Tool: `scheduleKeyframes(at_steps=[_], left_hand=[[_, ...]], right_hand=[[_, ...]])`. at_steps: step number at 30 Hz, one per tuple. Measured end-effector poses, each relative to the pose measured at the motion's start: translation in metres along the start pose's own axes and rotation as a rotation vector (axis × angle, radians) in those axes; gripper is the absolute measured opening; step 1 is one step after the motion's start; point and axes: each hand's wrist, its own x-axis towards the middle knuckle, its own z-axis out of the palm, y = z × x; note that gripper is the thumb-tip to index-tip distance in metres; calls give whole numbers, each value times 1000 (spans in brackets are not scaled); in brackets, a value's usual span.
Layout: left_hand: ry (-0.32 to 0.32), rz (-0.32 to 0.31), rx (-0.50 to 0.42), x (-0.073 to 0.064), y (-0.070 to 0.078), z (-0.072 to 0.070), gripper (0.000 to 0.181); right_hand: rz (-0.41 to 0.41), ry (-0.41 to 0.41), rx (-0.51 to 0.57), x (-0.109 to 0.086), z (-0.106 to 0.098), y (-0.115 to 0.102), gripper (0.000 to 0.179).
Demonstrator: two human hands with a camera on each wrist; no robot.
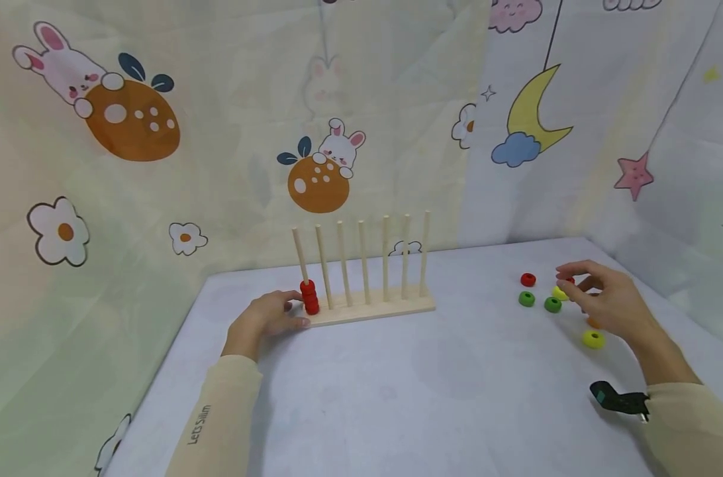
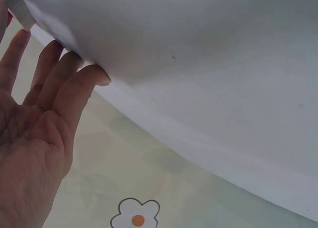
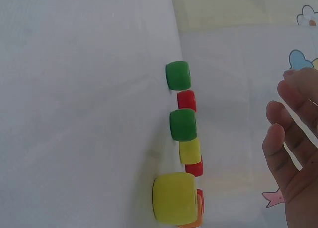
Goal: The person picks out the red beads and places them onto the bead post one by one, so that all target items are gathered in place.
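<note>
A wooden peg rack (image 1: 376, 310) with a row of upright pegs stands toward the back of the table. Stacked red beads (image 1: 310, 298) sit on its leftmost peg. My left hand (image 1: 269, 315) holds the left end of the base, thumb at the front corner and other fingers behind. My right hand (image 1: 612, 298) hovers over loose beads at the right, fingers bent and apart, nothing between them in the right wrist view. Near it lie a yellow bead (image 1: 593, 340), an orange bead (image 1: 594, 323), a green bead (image 1: 553, 305) and another yellow bead (image 3: 190, 152).
A red bead (image 1: 528, 279) and a second green bead (image 1: 526, 299) lie left of the right hand. White cloth covers the table (image 1: 397, 397). Printed curtains (image 1: 230, 165) hang behind and beside it. A black device (image 1: 620, 399) sticks out from the right sleeve.
</note>
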Motion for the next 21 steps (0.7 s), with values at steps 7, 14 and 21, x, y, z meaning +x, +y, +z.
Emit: scheduleKeyframes(at_steps=[7,14,21], left_hand=[[2,24,23,1,-1,2,70],[-3,1,7,1,0,1,71],[7,6,-3,1,-1,-1,72]], right_hand=[[46,-25,-75,-1,-1,9,42],[92,-33,-143,-8,-9,27,45],[115,-46,-164,-12,-16,40,41]])
